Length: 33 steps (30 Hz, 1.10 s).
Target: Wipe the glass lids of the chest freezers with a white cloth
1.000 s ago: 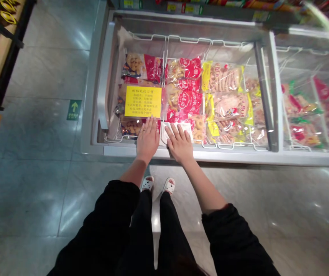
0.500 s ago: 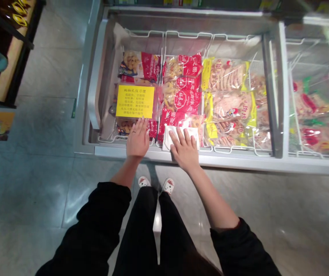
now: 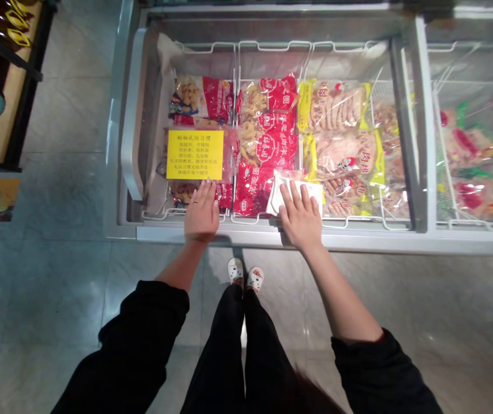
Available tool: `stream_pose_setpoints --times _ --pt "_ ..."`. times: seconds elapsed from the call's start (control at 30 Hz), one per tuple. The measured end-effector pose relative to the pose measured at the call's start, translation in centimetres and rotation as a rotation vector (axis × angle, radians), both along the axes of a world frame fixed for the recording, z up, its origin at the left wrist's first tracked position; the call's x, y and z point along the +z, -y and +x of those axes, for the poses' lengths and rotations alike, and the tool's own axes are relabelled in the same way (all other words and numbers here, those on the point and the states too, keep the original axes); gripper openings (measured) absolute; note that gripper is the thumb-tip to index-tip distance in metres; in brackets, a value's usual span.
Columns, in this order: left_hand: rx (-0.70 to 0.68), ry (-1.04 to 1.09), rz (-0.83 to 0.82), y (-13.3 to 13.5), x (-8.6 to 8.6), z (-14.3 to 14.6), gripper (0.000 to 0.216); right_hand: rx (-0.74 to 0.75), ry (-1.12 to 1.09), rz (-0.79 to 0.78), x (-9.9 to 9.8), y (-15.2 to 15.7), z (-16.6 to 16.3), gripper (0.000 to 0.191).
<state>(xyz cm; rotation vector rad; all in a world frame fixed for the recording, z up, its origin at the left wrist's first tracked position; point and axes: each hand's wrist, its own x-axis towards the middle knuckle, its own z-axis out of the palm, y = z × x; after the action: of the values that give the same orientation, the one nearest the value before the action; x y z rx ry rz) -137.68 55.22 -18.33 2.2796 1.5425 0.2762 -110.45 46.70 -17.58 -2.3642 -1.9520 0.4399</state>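
**Cloth pressed flat on freezer lid**

A white cloth (image 3: 287, 191) lies on the glass lid (image 3: 268, 63) of a chest freezer, near its front edge. The right hand (image 3: 301, 215) lies on it, fingers spread and flat, gripping nothing. At nine o'clock from it the left hand (image 3: 202, 210) rests open on the glass, a ring on one finger. Just at twelve o'clock of that hand sits a yellow notice (image 3: 195, 154). Red and yellow food packets (image 3: 268, 144) lie beneath the lid.

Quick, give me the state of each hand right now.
Left hand: open, flat on the freezer lid, holding nothing.
Right hand: open, fingers spread, pressing a white cloth on the lid.
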Motion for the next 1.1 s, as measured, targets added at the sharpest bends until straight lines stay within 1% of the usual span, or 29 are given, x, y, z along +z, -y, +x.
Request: stream_pose_setpoints --times 0.1,0.13,0.2,0.3,0.37,0.4,0.47,0.53,0.6,0.67,0.73,0.8,0.9,0.93,1.03,1.1 --pt "0.001 0.003 0.004 0.1 0.0 0.0 0.060 0.019 0.016 -0.017 0.3 1.6 -2.0 0.061" --pt "0.001 0.001 0.003 0.1 0.0 -0.1 0.060 0.026 0.021 -0.025 0.4 1.5 -2.6 0.060" --pt "-0.002 0.002 -0.001 0.1 0.0 -0.1 0.060 0.059 0.024 -0.041 0.5 0.2 -3.0 0.060" --pt "-0.005 0.023 0.001 0.1 0.0 -0.2 0.060 0.132 0.017 -0.058 0.3 -2.8 -1.5 0.061" --pt "-0.006 0.043 0.013 0.1 0.0 -0.1 0.060 0.129 0.018 -0.072 0.1 -4.1 0.4 0.062" --pt "-0.008 0.048 0.020 0.1 0.0 -0.1 0.061 0.104 0.021 -0.073 -0.1 -4.3 1.3 0.063" --pt "-0.008 0.045 0.033 0.1 0.0 0.0 0.060 0.030 0.028 -0.056 -0.4 -3.2 2.6 0.064" --pt "-0.007 0.031 0.042 0.1 0.0 0.1 0.060 -0.040 0.036 -0.024 -0.5 -0.9 2.7 0.065" --pt "-0.011 0.019 0.046 0.1 0.0 0.2 0.061 -0.070 0.044 -0.008 -0.5 1.6 1.5 0.064" --pt "-0.016 0.011 0.050 0.1 0.0 0.3 0.061 -0.069 0.065 -0.025 -0.4 2.9 -0.4 0.063" --pt "-0.014 0.006 0.056 0.1 0.0 0.4 0.060 -0.057 0.074 -0.039 -0.3 2.6 -2.0 0.062" --pt "-0.010 0.004 0.059 0.1 0.0 0.4 0.059 -0.015 0.059 -0.046 -0.3 1.2 -2.3 0.061" --pt "-0.010 0.004 0.043 0.0 0.0 0.3 0.059 0.080 0.014 -0.050 -0.6 -0.8 -0.2 0.062" --pt "-0.008 0.005 0.034 0.0 0.0 0.3 0.059 0.077 0.007 -0.054 -0.7 -1.1 1.0 0.062" --pt "-0.003 0.019 0.018 -0.1 0.0 0.3 0.060 0.010 0.010 -0.067 -0.7 0.0 3.9 0.064" --pt "-0.001 0.030 0.021 0.0 0.0 0.4 0.060 -0.018 0.019 -0.079 -0.4 1.7 4.3 0.065"
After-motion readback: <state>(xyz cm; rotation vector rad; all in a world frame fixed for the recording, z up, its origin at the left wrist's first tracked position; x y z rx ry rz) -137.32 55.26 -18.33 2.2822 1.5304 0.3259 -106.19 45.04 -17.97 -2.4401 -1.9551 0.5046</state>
